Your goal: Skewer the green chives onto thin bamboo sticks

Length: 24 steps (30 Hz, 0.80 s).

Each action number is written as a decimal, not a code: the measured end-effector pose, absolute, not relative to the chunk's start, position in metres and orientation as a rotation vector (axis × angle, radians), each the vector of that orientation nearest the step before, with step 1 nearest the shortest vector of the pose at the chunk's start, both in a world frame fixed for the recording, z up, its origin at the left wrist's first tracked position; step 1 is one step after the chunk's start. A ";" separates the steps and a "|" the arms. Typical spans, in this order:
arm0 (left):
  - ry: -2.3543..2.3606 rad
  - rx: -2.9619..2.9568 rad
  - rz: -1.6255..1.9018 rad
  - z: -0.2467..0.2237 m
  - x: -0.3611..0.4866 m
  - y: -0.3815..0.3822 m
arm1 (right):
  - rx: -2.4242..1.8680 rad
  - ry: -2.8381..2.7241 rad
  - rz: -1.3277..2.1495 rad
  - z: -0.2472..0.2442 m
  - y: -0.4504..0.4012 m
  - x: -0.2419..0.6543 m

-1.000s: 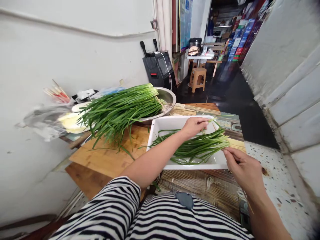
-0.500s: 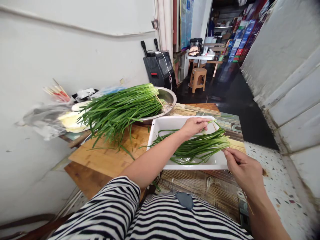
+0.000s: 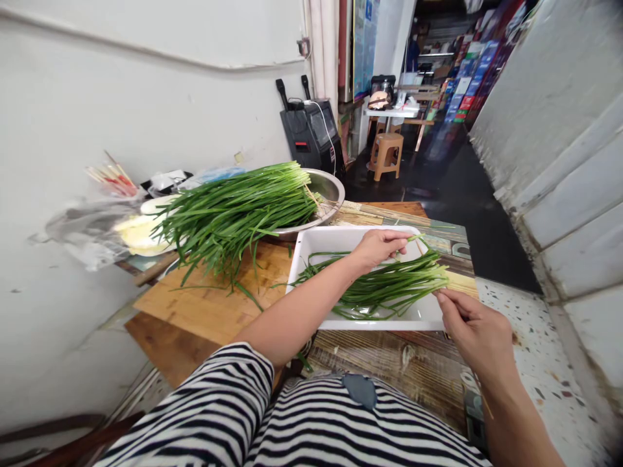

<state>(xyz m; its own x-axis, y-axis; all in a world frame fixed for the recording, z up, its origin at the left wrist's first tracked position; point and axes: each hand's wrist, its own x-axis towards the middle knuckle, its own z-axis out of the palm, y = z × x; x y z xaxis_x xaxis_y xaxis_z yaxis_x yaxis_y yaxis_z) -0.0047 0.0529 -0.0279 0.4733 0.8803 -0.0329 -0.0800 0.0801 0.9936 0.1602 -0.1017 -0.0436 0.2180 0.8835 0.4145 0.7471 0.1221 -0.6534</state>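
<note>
A white tray (image 3: 360, 325) holds a loose bunch of green chives (image 3: 389, 285), its pale stem ends at the right. My left hand (image 3: 382, 248) is above the tray's far side, fingers pinched on a chive stalk. My right hand (image 3: 472, 324) is closed at the tray's right edge, its thumb and finger pinched at the stem ends; the thin thing between them is too small to make out. A larger pile of chives (image 3: 243, 207) rests across a steel bowl (image 3: 333, 188), its leaves hanging over a wooden board (image 3: 209, 311).
Plastic bags (image 3: 87, 227) and skewers (image 3: 114, 179) lie at the left by the wall. A black speaker (image 3: 311, 136) stands behind the bowl. Farther back are a brown stool (image 3: 386, 155), a small table (image 3: 394, 111) and stacked boxes (image 3: 467, 84).
</note>
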 end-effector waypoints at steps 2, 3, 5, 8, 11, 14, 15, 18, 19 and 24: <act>0.813 1.284 0.853 -0.027 -0.005 0.052 | -1.644 -1.554 0.201 -0.043 -0.101 0.160; 0.818 1.278 0.856 -0.027 -0.005 0.052 | -1.643 -1.553 0.201 -0.043 -0.101 0.160; 0.824 1.272 0.858 -0.026 -0.005 0.052 | -1.644 -1.555 0.205 -0.042 -0.102 0.159; 0.818 1.279 0.853 -0.025 -0.005 0.051 | -1.650 -1.552 0.215 -0.041 -0.102 0.159; 0.810 1.281 0.855 -0.026 -0.006 0.051 | -1.657 -1.546 0.223 -0.040 -0.103 0.158; 0.797 1.282 0.856 -0.027 -0.006 0.051 | -1.654 -1.551 0.216 -0.039 -0.103 0.157; 0.792 1.284 0.857 -0.027 -0.006 0.051 | -1.651 -1.554 0.210 -0.039 -0.103 0.157; 0.778 1.289 0.871 -0.028 -0.006 0.051 | -1.641 -1.566 0.196 -0.038 -0.104 0.157; 0.772 1.289 0.877 -0.028 -0.006 0.051 | -1.641 -1.566 0.193 -0.038 -0.104 0.157; 0.757 1.306 0.912 -0.035 -0.003 0.051 | -1.670 -1.550 0.229 -0.041 -0.105 0.157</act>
<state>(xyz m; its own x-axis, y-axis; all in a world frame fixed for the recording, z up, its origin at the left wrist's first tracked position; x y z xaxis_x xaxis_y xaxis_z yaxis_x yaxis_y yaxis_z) -0.0032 0.0511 -0.0346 0.4622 0.8861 0.0353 -0.1287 0.0277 0.9913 0.1572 -0.1050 -0.0409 0.2237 0.8939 0.3883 0.7435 0.1011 -0.6610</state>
